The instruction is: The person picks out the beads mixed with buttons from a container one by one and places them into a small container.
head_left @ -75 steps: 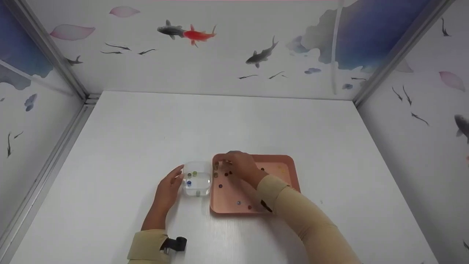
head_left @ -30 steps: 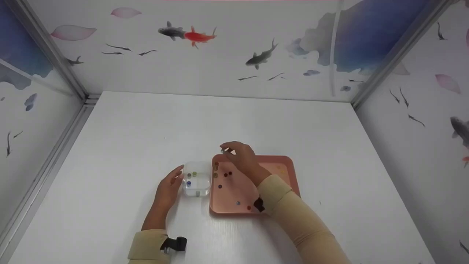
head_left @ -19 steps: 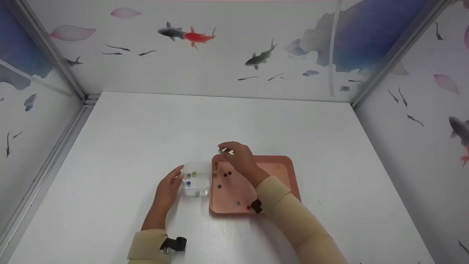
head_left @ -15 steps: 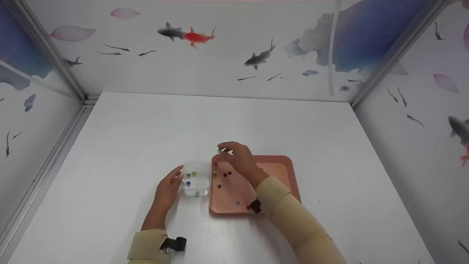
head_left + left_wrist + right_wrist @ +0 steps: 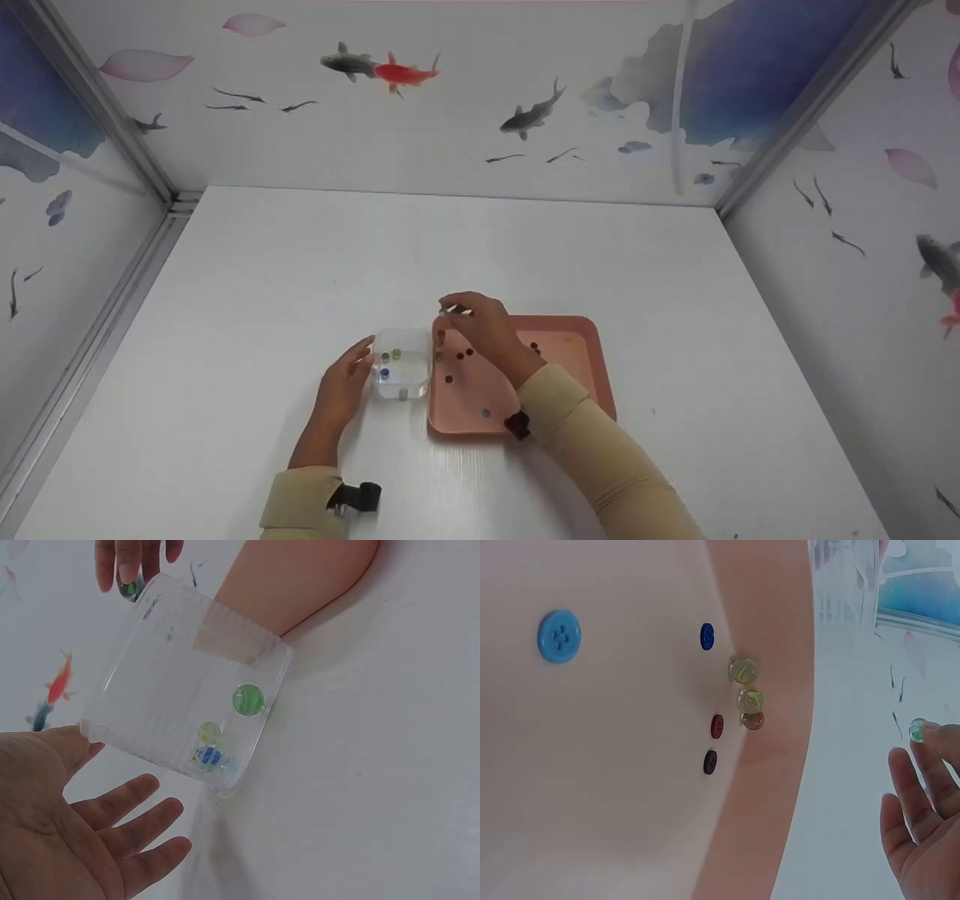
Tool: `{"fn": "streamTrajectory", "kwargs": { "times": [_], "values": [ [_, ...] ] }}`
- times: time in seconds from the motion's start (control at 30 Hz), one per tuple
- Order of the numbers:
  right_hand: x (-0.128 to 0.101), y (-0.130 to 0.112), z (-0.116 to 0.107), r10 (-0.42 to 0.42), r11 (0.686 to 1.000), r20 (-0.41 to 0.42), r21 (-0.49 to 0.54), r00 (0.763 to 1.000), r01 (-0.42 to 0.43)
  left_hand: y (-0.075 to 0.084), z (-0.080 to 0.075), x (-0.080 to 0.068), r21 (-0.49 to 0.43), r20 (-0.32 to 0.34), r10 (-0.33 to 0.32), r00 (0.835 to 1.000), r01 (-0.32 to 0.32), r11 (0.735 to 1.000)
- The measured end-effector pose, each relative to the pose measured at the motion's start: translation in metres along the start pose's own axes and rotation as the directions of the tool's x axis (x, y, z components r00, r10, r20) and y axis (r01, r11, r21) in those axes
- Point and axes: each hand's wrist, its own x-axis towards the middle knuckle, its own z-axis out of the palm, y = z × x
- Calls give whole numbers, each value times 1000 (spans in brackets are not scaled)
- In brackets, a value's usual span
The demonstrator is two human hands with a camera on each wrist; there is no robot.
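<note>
Resting beside the clear box [image 5: 402, 363], the left hand [image 5: 341, 386] is lying with fingers straight and spread, its grip wide and holding nothing; the left wrist view shows its thumb at the box's near corner and the fingers just short of the wall. This hand is sitting where it sat 2.5 s ago. The clear box is standing on the white surface [image 5: 300, 285], just left of the pink tray [image 5: 577, 337], their sides close or touching. Inside the box a green marble [image 5: 248, 700], a smaller yellowish marble [image 5: 210, 731] and a blue button [image 5: 208, 756] are lying.

Moving right, the right hand [image 5: 484, 330] is hovering over the tray's far left corner, its grip narrow, pinching a green marble [image 5: 916, 730] at the fingertips [image 5: 930, 733]. 2.5 s ago this hand was down among the pieces in the tray; 1.0 s ago it was already raised, and it is now sitting slightly further left, toward the box. Along the tray's left wall three glass marbles [image 5: 748, 694] are lying in a row, with red and dark buttons [image 5: 714, 742] beside them and a large blue button [image 5: 559, 636] well apart.
</note>
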Motion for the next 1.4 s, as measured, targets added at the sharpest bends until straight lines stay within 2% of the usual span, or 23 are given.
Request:
{"fn": "streamTrajectory", "kwargs": {
  "times": [0.1,0.27,0.5,0.67,0.97,1.1,1.3,1.4],
  "values": [
    [1,-1,2,11,1000,-2,11,1000,-11,0,0,0,6,-3,9,1000,-9,1000],
    [1,-4,6,42,999,1,-26,999,-42,0,0,0,10,-3,2,1000,-2,1000],
    [2,-6,10,6,999,5,-52,1000,-6,1,0,-1,20,-4,-1,1000,1,1000],
    [2,-7,13,13,998,24,-58,1000,-11,3,0,-2,26,-2,-7,1000,7,1000],
    [4,-12,15,64,996,45,-71,997,-61,4,-1,-1,21,-3,-14,1000,14,1000],
    [4,-14,16,104,994,65,-40,992,-102,4,-1,-2,20,-3,-21,1000,21,1000],
    [6,-16,17,98,995,95,-31,991,-96,5,0,-1,13,1,-33,999,33,999],
    [7,-17,18,141,990,116,-23,983,-139,5,0,0,18,-1,-34,999,34,999]
  ]
}}
